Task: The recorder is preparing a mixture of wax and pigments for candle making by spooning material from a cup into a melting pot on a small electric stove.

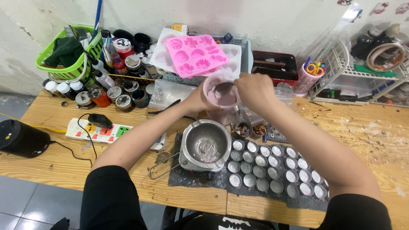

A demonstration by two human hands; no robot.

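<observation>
My left hand (197, 100) grips a pink cup (219, 99) held up over the wooden table (375, 140). My right hand (254, 90) holds a metal spoon (224, 88) whose bowl dips into the pale pink stuff inside the cup. Right below the cup stands a steel melting pot (206, 144) with a wire handle, streaked with residue, on a dark mat (187, 176). To the pot's right, several small round metal cups (272, 168) sit in rows, the rightmost ones filled with white.
A pink flower-shaped silicone mould (195, 54) lies on white moulds at the back. A green basket (68, 53), jars and bottles crowd the back left. A power strip (106, 130) and black cylinder (19, 138) sit left. White wire rack (353, 76) and pencil cup (310, 76) stand right.
</observation>
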